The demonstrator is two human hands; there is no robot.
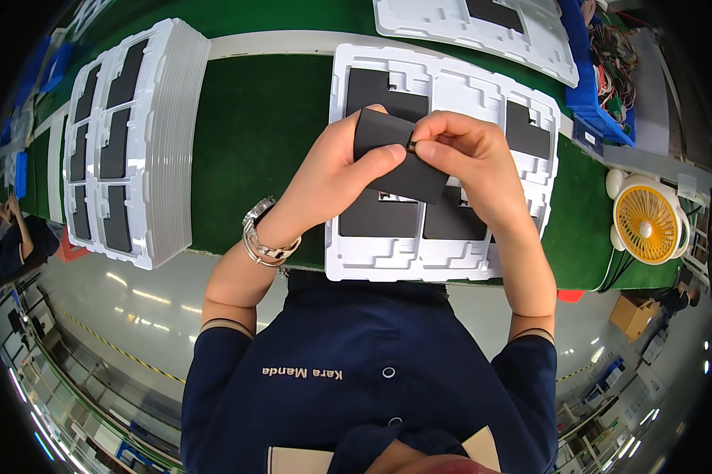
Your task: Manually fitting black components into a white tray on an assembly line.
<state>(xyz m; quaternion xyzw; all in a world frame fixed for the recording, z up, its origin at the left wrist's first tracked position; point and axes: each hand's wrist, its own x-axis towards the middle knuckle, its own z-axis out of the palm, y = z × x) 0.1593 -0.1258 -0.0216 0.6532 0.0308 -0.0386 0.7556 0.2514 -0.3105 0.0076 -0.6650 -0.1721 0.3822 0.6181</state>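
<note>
A flat black panel (383,170) is held up over a white moulded tray (466,75). My left hand (344,162) grips it by its left side, thumb on top and fingers mostly hidden beneath. At the panel's right edge my right hand (470,158) pinches a tiny dark connector (411,146) between thumb and forefinger; its details are too small to read. In the tray's recesses lie similar notched black panels (528,130), some partly covered by my hands.
To the left stands a tall stack of white trays (170,142), its top one holding several black panels. Another tray (403,20) lies at the far side. On the right are a blue bin (589,95) of wires and a yellow-and-white fan (646,223). Green matting (261,150) covers the bench.
</note>
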